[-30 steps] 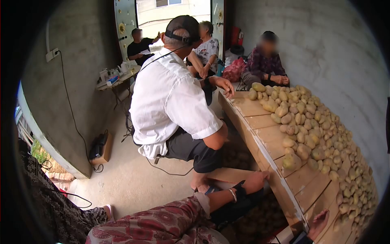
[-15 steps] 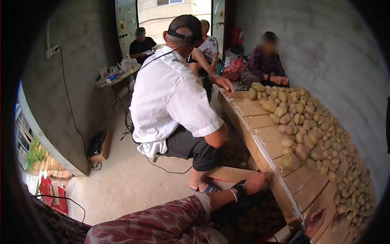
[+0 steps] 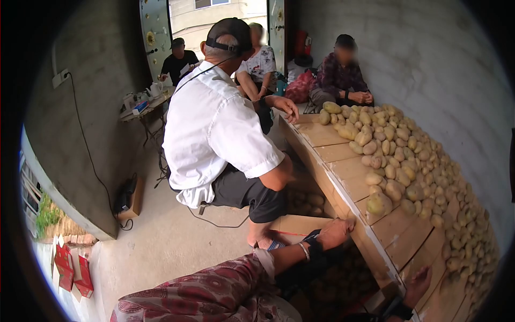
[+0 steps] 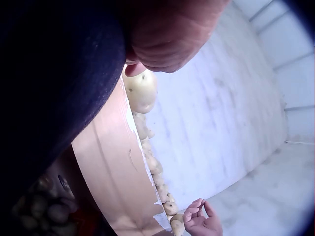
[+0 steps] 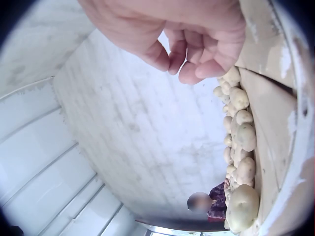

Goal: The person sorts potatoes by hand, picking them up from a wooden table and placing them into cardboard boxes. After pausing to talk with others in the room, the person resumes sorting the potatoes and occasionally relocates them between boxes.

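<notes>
In the head view, my left hand (image 3: 335, 233) rests at the edge of the wooden platform (image 3: 343, 201), a black strap and a pale bracelet at its wrist. My right hand (image 3: 417, 287) is lower right over the boards, palm turned partly up and empty. The right wrist view shows that hand (image 5: 182, 44) with loosely curled fingers and nothing between them. In the left wrist view my left hand (image 4: 172, 37) is partly cut off near a large potato (image 4: 142, 92); most fingers are hidden. Many potatoes (image 3: 402, 155) lie heaped on the platform beyond both hands.
A person in a white shirt (image 3: 214, 134) crouches just left of the platform. Three people sit farther back. More potatoes (image 3: 306, 203) lie below the platform. A small table (image 3: 155, 104), a cable and a cardboard box (image 3: 134, 198) stand by the left wall.
The head view has shifted, so most of the scene sits farther left. A dark patterned garment at the far left has gone from view. The back-left person's raised arm has come down.
</notes>
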Tool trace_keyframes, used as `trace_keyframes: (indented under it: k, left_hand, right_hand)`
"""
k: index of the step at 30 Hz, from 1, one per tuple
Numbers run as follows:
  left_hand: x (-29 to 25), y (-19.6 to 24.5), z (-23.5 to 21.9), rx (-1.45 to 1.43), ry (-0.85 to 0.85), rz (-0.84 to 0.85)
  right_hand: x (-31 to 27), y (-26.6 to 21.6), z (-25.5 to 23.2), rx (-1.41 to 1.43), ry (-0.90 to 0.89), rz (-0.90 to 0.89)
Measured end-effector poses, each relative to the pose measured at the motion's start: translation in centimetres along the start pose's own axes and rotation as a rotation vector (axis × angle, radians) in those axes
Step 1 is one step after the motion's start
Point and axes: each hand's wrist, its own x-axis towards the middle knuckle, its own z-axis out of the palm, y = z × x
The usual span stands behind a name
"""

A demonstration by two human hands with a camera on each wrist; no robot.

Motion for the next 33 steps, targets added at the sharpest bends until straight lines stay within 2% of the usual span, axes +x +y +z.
trace_keyframes:
  k: [2, 8, 10, 11, 13, 16, 22, 25, 29, 33]
  left_hand:
    - [-0.2, 0.6, -0.3, 0.071, -0.017, -0.004]
    - [0.1, 0.6, -0.2, 0.139, -0.084, -0.04]
    - [0.0, 0.4, -0.1, 0.139, -0.08, -0.059]
    - [0.0, 0.5, -0.1, 0.143, -0.091, -0.066]
    - [0.2, 0.1, 0.1, 0.161, -0.1, -0.049]
    - [0.3, -0.4, 0.3, 0.179, -0.107, -0.03]
    - [0.3, -0.3, 0.1, 0.169, -0.106, -0.032]
    - [0.2, -0.2, 0.4, 0.163, -0.075, -0.037]
    - [0.4, 0.3, 0.3, 0.168, -0.024, -0.038]
    - [0.3, 1.0, -0.3, 0.18, -0.117, -0.052]
  right_hand:
    - [-0.3, 0.2, 0.5, 0.013, -0.045, 0.014]
    - [-0.7, 0.1, 2.2, -0.082, 0.041, -0.024]
    - [-0.5, 0.1, 2.7, -0.028, 0.272, -0.055]
    - [-0.4, 0.2, 2.5, -0.028, 0.268, -0.054]
    - [-0.6, 0.1, 2.0, -0.086, 0.144, -0.032]
    - [-0.8, 0.3, 2.6, -0.108, 0.103, -0.033]
    - [-0.4, 1.1, 2.9, -0.028, 0.182, -0.034]
    - [-1.2, 0.7, 3.9, -0.053, 0.126, 0.003]
    - [-0.7, 0.6, 3.0, -0.014, 0.157, 0.02]
    - [-0.2, 0.4, 1.2, -0.04, 0.118, -0.003]
